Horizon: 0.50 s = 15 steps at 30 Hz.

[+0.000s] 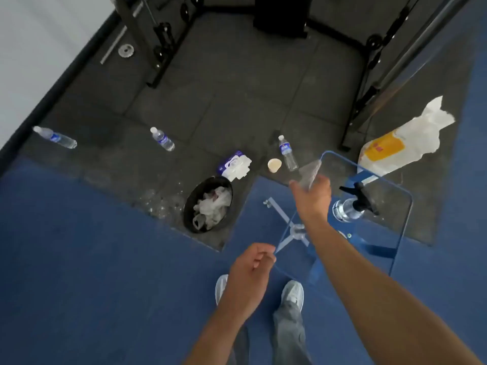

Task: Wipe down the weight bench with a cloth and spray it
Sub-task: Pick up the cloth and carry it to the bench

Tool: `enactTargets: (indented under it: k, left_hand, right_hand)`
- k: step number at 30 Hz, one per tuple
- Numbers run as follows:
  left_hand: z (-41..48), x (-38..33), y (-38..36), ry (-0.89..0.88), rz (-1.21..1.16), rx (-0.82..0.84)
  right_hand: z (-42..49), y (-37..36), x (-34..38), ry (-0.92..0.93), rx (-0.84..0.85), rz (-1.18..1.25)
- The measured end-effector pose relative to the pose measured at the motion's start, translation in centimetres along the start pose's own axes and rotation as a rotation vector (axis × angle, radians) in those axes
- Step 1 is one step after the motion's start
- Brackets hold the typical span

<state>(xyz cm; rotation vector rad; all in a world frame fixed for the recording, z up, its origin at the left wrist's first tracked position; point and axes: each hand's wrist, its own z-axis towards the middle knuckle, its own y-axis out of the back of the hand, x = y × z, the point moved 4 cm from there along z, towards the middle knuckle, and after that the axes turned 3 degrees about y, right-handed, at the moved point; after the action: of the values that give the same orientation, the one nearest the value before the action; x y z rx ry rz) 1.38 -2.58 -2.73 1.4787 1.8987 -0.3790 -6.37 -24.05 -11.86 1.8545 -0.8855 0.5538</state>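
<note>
Dark rubber tiles (237, 88) bordered by blue carpet (92, 272) fill the head view, with a black rack (163, 40) at the far edge. Water bottles (162, 139), a paper cup (274, 164), a pack of wipes (234, 164) and a white and yellow bag (403, 143) are scattered on the floor. A black bin (189, 206) holds crumpled white waste. Close to the person stands a glass table (407, 196) on blue legs, and the spray bottle (353, 206) stands upright on it. The right hand (312, 196) reaches out over the table's far corner, its fingers gripping a pale grey cloth (311, 171), which is blurred. The left hand (249, 270) hangs by the table's near corner, loosely curled with nothing visible in it. The weight bench cannot be picked out with certainty; a dark block at the top of the view may belong to it. This looks like the gathering stage: the cloth is in hand, but the spray is not yet taken up and no wiping has begun. The next move probably calls for the free left hand to cross to the bottle, just beside the right forearm, and close round its neck without knocking it on the glass. The person would then turn towards the bench.
</note>
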Motion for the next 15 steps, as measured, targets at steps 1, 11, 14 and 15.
enactTargets:
  k: [1,11,14,15]
  left_hand:
    - [0.7,0.4,0.0,-0.016,-0.020,-0.010]
    - [1.8,2.4,0.1,0.035,-0.114,-0.004]
    - [1.0,1.8,1.1,0.037,-0.129,0.002]
    - [0.7,1.4,1.6,0.035,-0.144,-0.001]
  right_hand:
    - [0.7,-0.3,0.0,-0.028,-0.060,0.041]
    - [2.7,0.0,-0.7,-0.115,-0.276,-0.069]
    - [0.9,0.6,0.4,-0.041,-0.269,-0.020]
    - [-0.2,0.9,1.2,-0.004,-0.253,-0.002]
